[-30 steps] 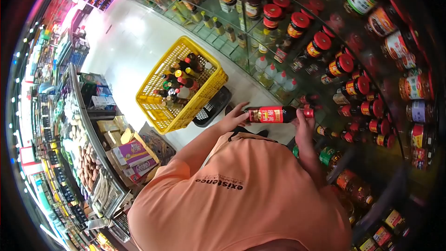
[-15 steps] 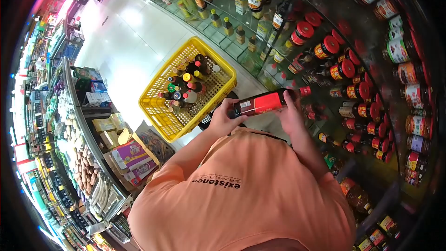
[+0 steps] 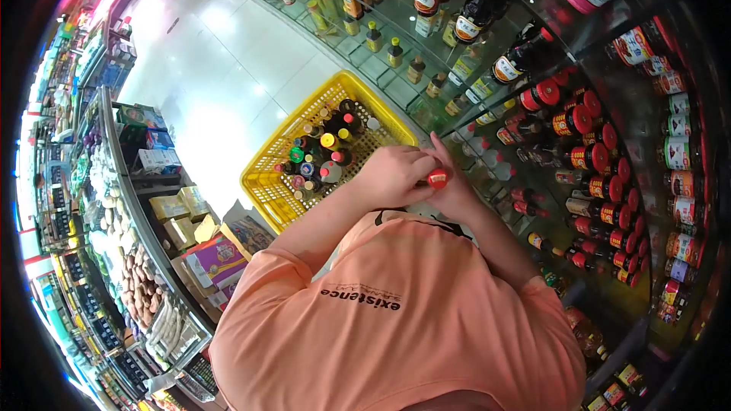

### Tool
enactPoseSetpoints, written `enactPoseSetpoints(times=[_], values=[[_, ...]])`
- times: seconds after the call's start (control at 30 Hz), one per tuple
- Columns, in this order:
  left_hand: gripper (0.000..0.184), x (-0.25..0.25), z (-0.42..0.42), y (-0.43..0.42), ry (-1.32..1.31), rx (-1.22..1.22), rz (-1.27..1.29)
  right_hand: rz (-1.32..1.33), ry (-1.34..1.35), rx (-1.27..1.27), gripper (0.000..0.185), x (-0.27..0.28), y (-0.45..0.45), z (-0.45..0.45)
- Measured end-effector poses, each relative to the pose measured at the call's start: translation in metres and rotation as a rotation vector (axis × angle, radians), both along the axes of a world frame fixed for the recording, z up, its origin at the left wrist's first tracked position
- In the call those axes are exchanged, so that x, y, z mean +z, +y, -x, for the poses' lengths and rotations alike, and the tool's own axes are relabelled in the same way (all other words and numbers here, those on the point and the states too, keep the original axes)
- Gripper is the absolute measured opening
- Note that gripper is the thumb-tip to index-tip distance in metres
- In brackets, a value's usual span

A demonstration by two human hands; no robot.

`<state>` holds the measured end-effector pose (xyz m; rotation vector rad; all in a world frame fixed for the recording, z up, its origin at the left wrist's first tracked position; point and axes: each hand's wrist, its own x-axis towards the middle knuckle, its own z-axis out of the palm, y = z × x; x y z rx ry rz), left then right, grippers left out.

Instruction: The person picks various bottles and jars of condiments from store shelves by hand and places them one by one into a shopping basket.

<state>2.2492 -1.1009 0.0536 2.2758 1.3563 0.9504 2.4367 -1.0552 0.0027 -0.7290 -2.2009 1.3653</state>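
Observation:
A bottle with a red cap (image 3: 437, 178) stands about upright between my two hands, its cap toward the camera and its body mostly hidden below. My left hand (image 3: 397, 175) is wrapped round it near the cap. On the other side, my right hand (image 3: 454, 186) is closed against the bottle, with one finger pointing up. Just left of my hands is a yellow basket (image 3: 268, 154), holding several bottles (image 3: 329, 141) with red, yellow, green and dark caps.
Glass shelves with sauce bottles (image 3: 468, 27) and red-lidded jars (image 3: 586, 157) run along the right. At the left are a produce stand (image 3: 137, 274) and cartons (image 3: 217, 260). Pale tiled floor (image 3: 221, 53) lies beyond the basket.
The bottle has turned from lying sideways across both hands to upright, cap toward the camera. My hands have come together around it. The basket appears slightly further right.

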Motion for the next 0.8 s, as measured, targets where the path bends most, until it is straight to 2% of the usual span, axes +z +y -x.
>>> enactPoseSetpoints(times=[0.03, 0.1, 0.17, 0.23, 0.27, 0.3, 0.33, 0.4, 0.47, 0.57, 0.6, 0.67, 0.7, 0.77, 0.8], values=[[0.030, -0.002, 0.010, 0.002, -0.002, -0.002, 0.004, 0.004, -0.002, -0.002, 0.107, 0.000, 0.003, 0.006], [0.034, -0.006, 0.033, 0.003, -0.060, 0.225, 0.238, -0.091, -0.073, -0.024, 0.099, -0.002, 0.011, 0.013], [0.039, -0.006, 0.051, 0.003, -0.265, 0.454, 0.420, -0.121, -0.097, -0.047, 0.092, -0.014, 0.015, 0.010], [0.040, -0.047, 0.074, 0.004, -0.124, 0.552, 0.335, 0.324, -0.157, -0.125, 0.074, -0.039, 0.016, -0.005], [0.040, -0.066, 0.081, 0.003, -0.122, 0.543, 0.342, 0.386, -0.239, -0.170, 0.065, -0.051, 0.014, -0.015], [0.041, -0.084, 0.087, 0.005, -0.009, 0.569, 0.332, 0.445, -0.321, -0.220, 0.057, -0.064, 0.012, -0.027], [0.041, -0.102, 0.091, 0.008, 0.102, 0.591, 0.319, 0.404, -0.364, -0.254, 0.052, -0.094, 0.006, -0.045], [0.042, -0.136, 0.096, 0.010, 0.137, 0.590, 0.339, 0.373, -0.410, -0.311, 0.047, -0.147, -0.012, -0.085], [0.041, -0.180, 0.104, 0.011, 0.156, 0.669, 0.425, 0.389, -0.615, -0.350, 0.044, -0.177, -0.036, -0.125], [0.039, -0.217, 0.116, 0.019, 0.191, 0.772, 0.528, 0.409, -0.767, -0.477, 0.042, -0.215, -0.082, -0.187], [0.041, -0.234, 0.121, 0.020, 0.248, 0.781, 0.563, 0.419, -0.765, -0.501, 0.042, -0.235, -0.099, -0.212], [0.042, -0.262, 0.126, 0.019, 0.269, 0.786, 0.616, 0.724, -0.742, -0.675, 0.034, -0.270, -0.136, -0.258], [0.043, -0.264, 0.125, 0.022, 0.287, 0.814, 0.668, 0.734, -0.735, -0.700, 0.034, -0.267, -0.149, -0.267], [0.044, -0.269, 0.123, 0.023, 0.337, 0.804, 0.778, 0.937, -0.644, -0.992, 0.027, -0.262, -0.176, -0.287], [0.046, -0.273, 0.122, 0.024, 0.362, 0.797, 0.793, 1.032, -0.569, -1.047, 0.021, -0.316, -0.204, -0.325]])
